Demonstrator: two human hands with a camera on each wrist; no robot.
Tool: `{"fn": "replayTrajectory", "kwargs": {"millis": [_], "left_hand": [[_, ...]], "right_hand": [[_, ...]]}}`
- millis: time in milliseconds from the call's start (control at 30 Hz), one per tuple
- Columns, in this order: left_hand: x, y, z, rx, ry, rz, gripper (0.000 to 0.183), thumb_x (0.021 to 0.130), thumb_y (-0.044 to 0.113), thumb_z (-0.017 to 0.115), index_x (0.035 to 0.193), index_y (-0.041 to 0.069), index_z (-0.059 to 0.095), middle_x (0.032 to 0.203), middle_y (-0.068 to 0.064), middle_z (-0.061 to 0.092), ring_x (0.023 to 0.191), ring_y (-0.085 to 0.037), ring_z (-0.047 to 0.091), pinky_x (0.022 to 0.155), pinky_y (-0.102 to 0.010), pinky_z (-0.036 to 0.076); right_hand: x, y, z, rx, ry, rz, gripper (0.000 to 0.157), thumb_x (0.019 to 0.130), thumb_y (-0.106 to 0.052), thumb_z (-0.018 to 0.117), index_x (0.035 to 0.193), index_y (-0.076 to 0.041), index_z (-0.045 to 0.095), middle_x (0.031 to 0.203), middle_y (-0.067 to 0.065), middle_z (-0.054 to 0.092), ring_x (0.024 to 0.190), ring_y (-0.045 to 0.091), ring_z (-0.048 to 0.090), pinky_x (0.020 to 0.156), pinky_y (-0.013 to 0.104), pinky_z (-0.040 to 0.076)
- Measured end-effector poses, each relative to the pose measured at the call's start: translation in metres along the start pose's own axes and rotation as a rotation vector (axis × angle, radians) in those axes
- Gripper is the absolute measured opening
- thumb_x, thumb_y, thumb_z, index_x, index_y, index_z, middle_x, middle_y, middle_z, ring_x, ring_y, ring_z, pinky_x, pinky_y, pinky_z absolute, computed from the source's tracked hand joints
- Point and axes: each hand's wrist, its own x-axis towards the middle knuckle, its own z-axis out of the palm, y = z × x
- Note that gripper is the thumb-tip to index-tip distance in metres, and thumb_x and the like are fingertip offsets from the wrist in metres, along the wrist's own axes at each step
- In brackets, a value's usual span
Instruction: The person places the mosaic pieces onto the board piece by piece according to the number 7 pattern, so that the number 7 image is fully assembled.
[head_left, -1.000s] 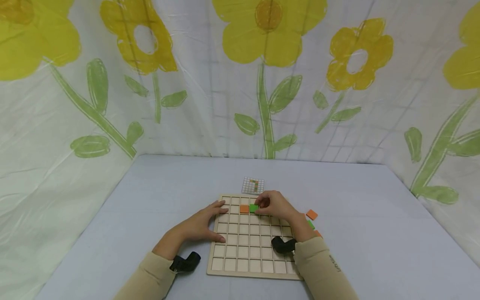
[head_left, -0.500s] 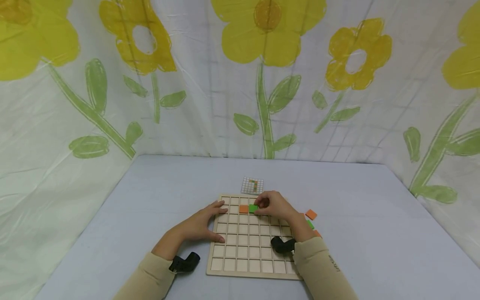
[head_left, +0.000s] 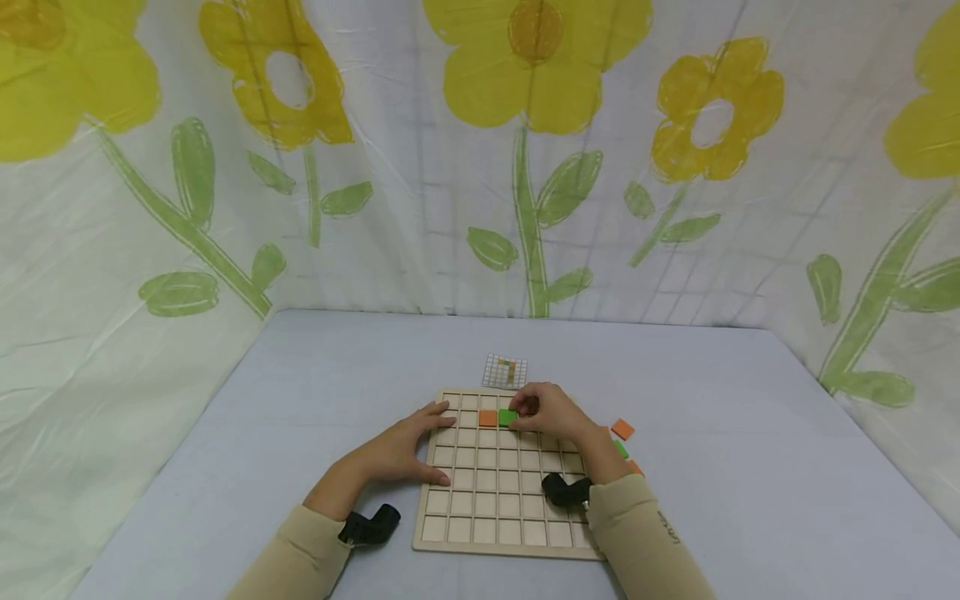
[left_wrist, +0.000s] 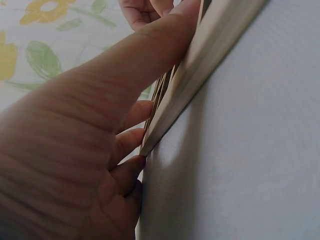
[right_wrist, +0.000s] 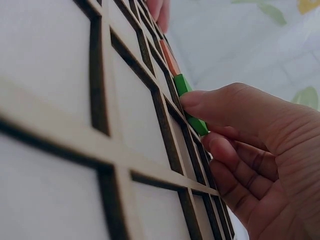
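A wooden grid board (head_left: 486, 505) with square recesses lies flat before me. My left hand (head_left: 396, 447) rests spread along its left edge; in the left wrist view the thumb and several fingertips touch the board's rim (left_wrist: 182, 82). Between thumb and index finger, my right hand (head_left: 553, 414) pinches a green square tile (head_left: 506, 417) at the second row from the back. The right wrist view shows this green tile (right_wrist: 182, 84) tilted, part of it standing above the grid. Directly left of it, an orange tile (head_left: 488, 418) sits in its own square.
Behind the board lies a small printed card (head_left: 505, 372) with a coloured grid pattern. Right of the board are a loose orange tile (head_left: 623, 429), a green tile (head_left: 622, 449) and others partly hidden by the right forearm. A flower-printed curtain (head_left: 405, 208) hangs behind the table.
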Motion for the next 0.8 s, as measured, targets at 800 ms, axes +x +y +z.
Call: {"fn": "replayTrajectory", "kwargs": {"millis": [800], "left_hand": [[0.0002,0.0013,0.001,-0.009,0.005,-0.015,0.088,0.065,0.045,0.082,0.138,0.013,0.045,0.156,-0.004,0.021,0.145,-0.031,0.013,0.113,-0.056,0.021]], "right_hand": [[-0.0016,-0.0024,-0.0002,0.0,0.001,0.002,0.022,0.079,-0.013,0.074,0.097,-0.003,0.067,0.089,0.008,0.062,0.077,0.011,0.056,0.068,0.024,0.05]]}}
